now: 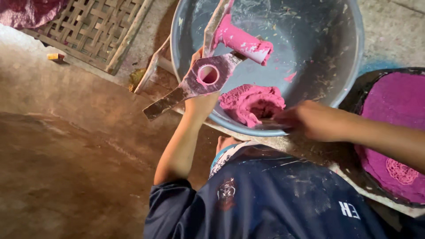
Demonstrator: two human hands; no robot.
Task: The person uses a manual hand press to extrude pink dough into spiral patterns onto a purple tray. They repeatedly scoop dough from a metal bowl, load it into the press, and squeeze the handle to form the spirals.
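1. Head view: left hand (201, 104) grips the metal press (208, 77) over the basin (354, 48) rim; press looks stiff and smeared, best held by its handles.
2. Right hand (305, 119), fingers closed, digs into soft, sticky pink dough (250, 102) inside the basin.

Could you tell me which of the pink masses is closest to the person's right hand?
The pink lump inside the grey basin, just beside the right hand. The flat purple-pink sheet lies outside the basin, farther right.

One basin (336, 53), two hands (201, 104).
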